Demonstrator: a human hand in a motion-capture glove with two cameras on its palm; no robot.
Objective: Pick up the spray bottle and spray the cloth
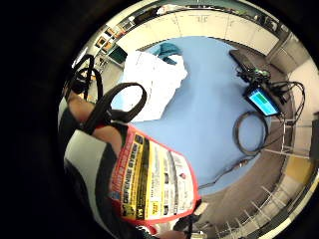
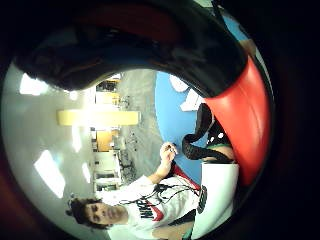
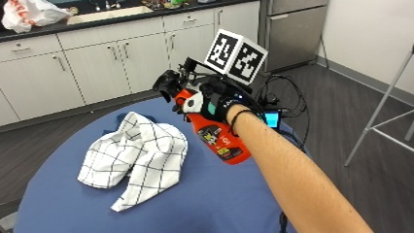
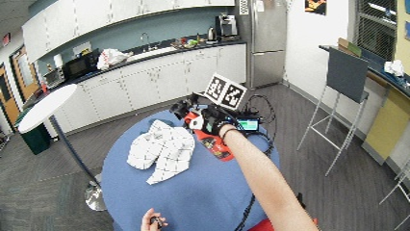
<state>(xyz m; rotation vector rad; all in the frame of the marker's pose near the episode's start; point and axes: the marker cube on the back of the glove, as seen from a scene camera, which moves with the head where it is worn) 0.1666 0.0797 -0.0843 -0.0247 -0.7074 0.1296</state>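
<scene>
At frame centre, the gloved right hand is gripping a red spray bottle above the blue desk, nozzle facing the checked cloth at left.

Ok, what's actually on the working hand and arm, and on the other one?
The right hand wears a black glove with teal and white patches on its back and a dark band at the wrist; the forearm behind it is bare, with no sleeve showing. Black strap loops belonging to the glove show in the little finger side palm view. The left hand is bare, and the person wears a white top with dark lettering.
</scene>
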